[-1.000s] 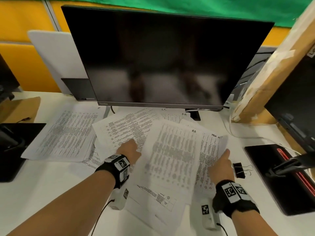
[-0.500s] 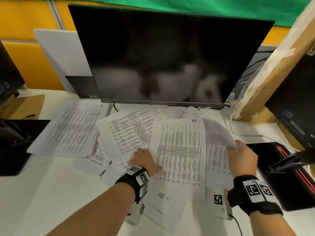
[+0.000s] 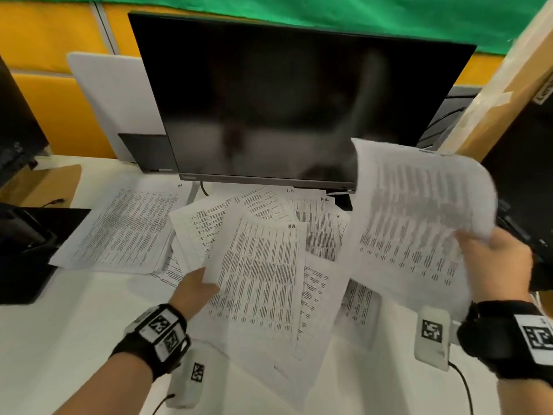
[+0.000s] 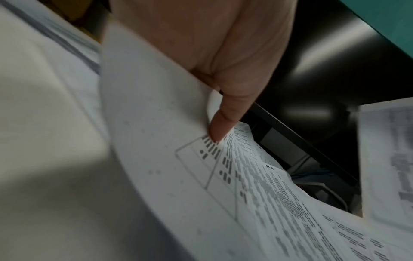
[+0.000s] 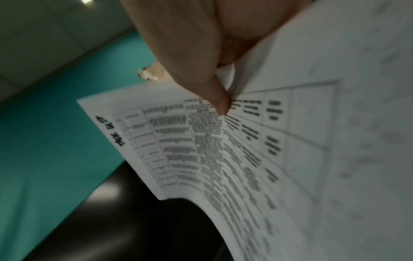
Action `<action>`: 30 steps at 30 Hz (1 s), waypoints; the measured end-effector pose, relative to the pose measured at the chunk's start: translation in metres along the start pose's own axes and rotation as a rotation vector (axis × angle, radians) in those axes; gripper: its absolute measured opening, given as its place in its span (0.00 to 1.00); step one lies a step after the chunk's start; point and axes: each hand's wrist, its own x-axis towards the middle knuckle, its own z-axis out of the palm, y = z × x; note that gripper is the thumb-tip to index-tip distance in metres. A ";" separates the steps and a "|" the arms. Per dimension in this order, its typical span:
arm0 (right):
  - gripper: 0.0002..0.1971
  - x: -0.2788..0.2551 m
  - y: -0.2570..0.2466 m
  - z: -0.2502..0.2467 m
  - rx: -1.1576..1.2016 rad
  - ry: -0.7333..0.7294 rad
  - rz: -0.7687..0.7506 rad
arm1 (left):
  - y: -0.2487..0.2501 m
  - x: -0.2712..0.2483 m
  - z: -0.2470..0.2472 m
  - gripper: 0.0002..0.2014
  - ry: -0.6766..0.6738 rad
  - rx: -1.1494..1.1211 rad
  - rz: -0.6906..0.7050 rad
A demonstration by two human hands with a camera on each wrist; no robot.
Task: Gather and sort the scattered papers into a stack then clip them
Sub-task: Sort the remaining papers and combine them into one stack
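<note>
Both hands lift sheets from the scattered papers [image 3: 269,235] mid-desk, below the monitor [image 3: 284,100].
Right hand [image 3: 496,265] pinches a raised sheet [image 3: 419,220]; left hand [image 3: 194,292] pinches another sheet's edge [image 3: 257,271], apparently to stack them.

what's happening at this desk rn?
A person is gathering printed sheets strewn across a white desk in front of a dark monitor. The right hand holds one sheet lifted off the desk; the left hand pinches the edge of another sheet in the pile. No stack yet.
</note>
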 end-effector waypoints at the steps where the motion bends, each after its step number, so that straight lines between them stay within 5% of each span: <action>1: 0.09 0.002 0.001 -0.003 0.019 0.051 0.004 | -0.003 -0.004 -0.002 0.12 -0.005 -0.035 -0.016; 6: 0.11 0.000 -0.003 -0.006 0.191 -0.016 0.024 | -0.012 -0.012 -0.002 0.14 -0.044 -0.142 -0.116; 9: 0.06 -0.014 0.002 0.025 0.164 -0.229 0.069 | -0.013 -0.013 0.001 0.22 -0.089 -0.240 -0.142; 13: 0.02 -0.038 0.028 0.080 0.057 -0.479 0.181 | -0.008 -0.013 0.010 0.19 -0.099 -0.339 -0.188; 19: 0.15 -0.056 0.050 0.128 -0.005 -0.630 0.165 | 0.003 -0.017 0.021 0.19 -0.202 -0.390 -0.201; 23: 0.19 -0.065 0.049 0.151 -0.082 -0.698 0.054 | 0.012 -0.023 0.038 0.36 -0.307 -0.361 -0.180; 27: 0.17 -0.060 0.050 0.167 -0.240 -0.553 -0.102 | 0.017 -0.024 0.044 0.21 -0.134 -0.245 -0.114; 30: 0.17 -0.056 0.047 0.170 -0.377 -0.634 -0.192 | 0.007 -0.020 0.021 0.18 0.004 -0.181 -0.091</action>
